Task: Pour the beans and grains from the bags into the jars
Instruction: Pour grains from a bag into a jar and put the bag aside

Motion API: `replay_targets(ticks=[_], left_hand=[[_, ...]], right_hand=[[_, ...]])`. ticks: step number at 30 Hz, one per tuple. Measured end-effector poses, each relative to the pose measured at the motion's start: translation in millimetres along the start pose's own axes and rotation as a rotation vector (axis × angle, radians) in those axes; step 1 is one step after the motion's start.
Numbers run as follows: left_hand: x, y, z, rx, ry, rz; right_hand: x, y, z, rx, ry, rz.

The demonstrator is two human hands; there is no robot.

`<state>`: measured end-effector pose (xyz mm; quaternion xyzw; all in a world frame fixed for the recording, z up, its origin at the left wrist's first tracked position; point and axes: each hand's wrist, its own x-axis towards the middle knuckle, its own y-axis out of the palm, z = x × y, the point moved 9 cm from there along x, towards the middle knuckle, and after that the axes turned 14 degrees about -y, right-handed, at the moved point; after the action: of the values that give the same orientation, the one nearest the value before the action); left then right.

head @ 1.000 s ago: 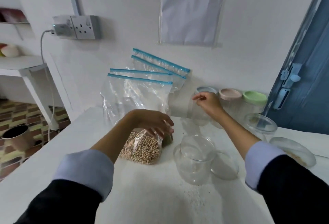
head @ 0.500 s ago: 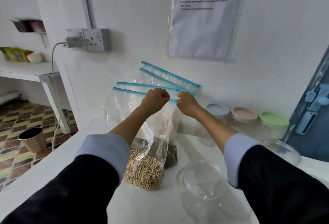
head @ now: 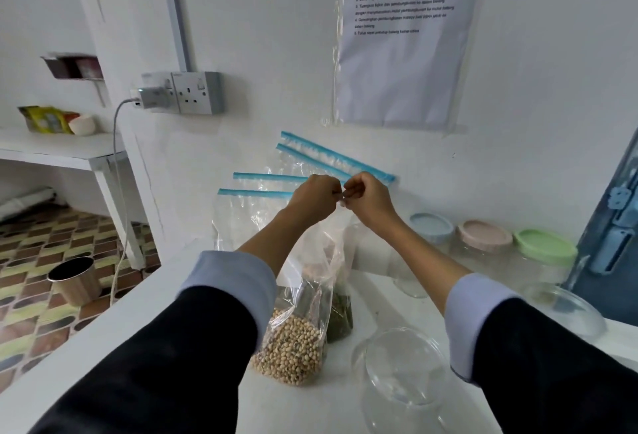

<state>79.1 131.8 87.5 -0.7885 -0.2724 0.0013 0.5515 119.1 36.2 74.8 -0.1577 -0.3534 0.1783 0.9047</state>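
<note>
Bean bag [head: 293, 344]: top edge pinched by left hand [head: 312, 200] and right hand [head: 371, 200].

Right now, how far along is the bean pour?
Done: the nearest clear jar stands open and empty. In hand: left hand and right hand pinch the top of the bag of pale beans, apparently opening it. Left: nothing poured yet; the green-filled bag and three lidded jars wait.
</note>
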Motion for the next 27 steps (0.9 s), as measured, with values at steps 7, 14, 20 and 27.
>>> replay_targets(ticks=[7, 14, 20, 27], left_hand=[[-22.3, -28.6, -20.4, 0.141, 0.179, -0.232], [-45.7, -33.3, -33.0, 0.292, 0.461, -0.3], [-39.8, -37.8, -25.9, 0.256, 0.447, -0.312], [-29.5, -61.9, 42.2, 0.417, 0.316, -0.344]], right_hand=[[0.9, 7.5, 10.9, -0.226, -0.012, 0.15], [0.0, 4.9, 14.8, -0.214, -0.032, 0.223], [-4.2, -13.5, 32.2, -0.213, -0.17, 0.126], [-15.7, -43.2, 0.7, -0.062, -0.044, 0.128]])
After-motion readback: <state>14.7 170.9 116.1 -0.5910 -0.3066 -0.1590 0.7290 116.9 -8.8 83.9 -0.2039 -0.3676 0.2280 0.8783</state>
